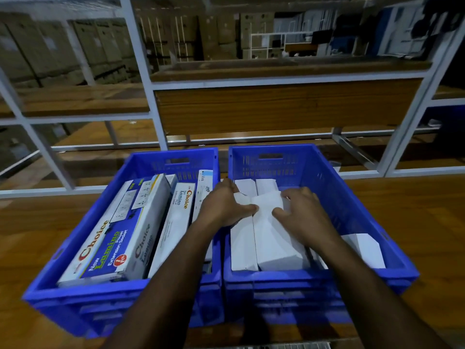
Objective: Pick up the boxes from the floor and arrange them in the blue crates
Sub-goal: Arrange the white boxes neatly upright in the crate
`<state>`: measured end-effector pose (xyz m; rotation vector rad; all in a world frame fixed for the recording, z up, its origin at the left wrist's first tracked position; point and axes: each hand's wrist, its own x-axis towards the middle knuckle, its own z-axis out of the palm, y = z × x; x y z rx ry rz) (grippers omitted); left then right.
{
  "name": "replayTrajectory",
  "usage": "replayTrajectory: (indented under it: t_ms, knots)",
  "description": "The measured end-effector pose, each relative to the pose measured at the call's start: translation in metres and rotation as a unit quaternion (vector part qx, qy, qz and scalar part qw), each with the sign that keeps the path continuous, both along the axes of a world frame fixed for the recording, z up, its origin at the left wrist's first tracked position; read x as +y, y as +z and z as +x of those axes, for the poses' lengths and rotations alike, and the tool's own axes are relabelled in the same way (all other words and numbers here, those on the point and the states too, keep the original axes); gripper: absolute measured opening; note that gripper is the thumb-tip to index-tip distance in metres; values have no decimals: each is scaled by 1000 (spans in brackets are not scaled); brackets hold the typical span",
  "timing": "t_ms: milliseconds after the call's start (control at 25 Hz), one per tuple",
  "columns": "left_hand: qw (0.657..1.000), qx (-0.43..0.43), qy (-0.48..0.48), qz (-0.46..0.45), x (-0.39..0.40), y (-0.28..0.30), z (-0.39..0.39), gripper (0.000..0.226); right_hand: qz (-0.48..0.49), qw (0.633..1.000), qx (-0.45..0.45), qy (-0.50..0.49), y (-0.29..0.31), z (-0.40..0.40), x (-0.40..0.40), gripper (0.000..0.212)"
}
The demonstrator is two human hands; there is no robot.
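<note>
A plain white box (266,210) lies on top of other white boxes (276,248) inside the right blue crate (352,197), toward its far half. The left hand (224,207) curls round the box's left end, thumb on its top face, fingers hidden behind the edge. The right hand (302,210) grips its right end, fingers bent over the top and thumb pressing near the middle. Another white box (364,250) lies apart at the crate's near right corner. Just beside it, touching wall to wall, stands the left blue crate (75,298), filled with long printed boxes (113,233) marked "Choice Lumino", laid lengthwise and leaning on each other. Both crates rest on a wooden surface (415,222). Behind them rises a white metal shelf frame (151,84) with wooden boards, and stacked cartons (50,54) show blurred beyond it
</note>
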<state>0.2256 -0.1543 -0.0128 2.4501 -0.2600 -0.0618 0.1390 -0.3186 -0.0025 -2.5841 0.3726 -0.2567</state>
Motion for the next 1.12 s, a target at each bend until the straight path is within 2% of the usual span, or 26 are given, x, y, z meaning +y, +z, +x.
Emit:
replayTrajectory:
  t_ms: [200, 320, 400, 480, 560, 600, 680, 760, 840, 920, 1000, 1040, 1120]
  knots:
    - [990, -71, 27, -115, 1, 11, 10, 45, 23, 999, 23, -29, 3, 6, 0, 42]
    - [961, -141, 53, -232, 4, 25, 24, 42, 61, 997, 34, -29, 7, 13, -2, 24]
    - [937, -172, 67, -297, 7, 35, 35, 39, 126, 991, 26, -25, 12, 18, -6, 15]
    - [916, -186, 77, -346, 8, 43, 46, 38, 203, 978, -4, -34, 18, 21, -10, 15]
    - [883, -147, 86, -438, 4, 49, 58, 35, 246, 965, -59, -75, 24, 28, -15, 12]
    - [859, -98, 99, -493, 0, 51, 64, 35, 258, 958, -87, -92, 28, 33, -18, 12]
    - [806, 54, 119, -578, -12, 54, 78, 35, 291, 944, -121, -98, 37, 45, -25, 15]
    - [746, 203, 100, -626, -27, 52, 87, 33, 317, 939, -122, -50, 46, 60, -36, 27]
    - [713, 281, 94, -636, -41, 45, 93, 25, 347, 933, -88, 34, 53, 74, -45, 47]
    - [714, 298, 86, -627, -58, 35, 103, 25, 353, 930, -22, 99, 60, 87, -56, 49]
    - [726, 298, 82, -614, -72, 29, 110, 34, 366, 922, 16, 124, 65, 98, -68, 31]
    - [724, 295, 90, -618, -76, 28, 113, 37, 399, 910, 19, 115, 65, 105, -75, 28]
    - [726, 279, 118, -617, -84, 28, 117, 38, 473, 877, 34, 69, 62, 121, -92, 34]
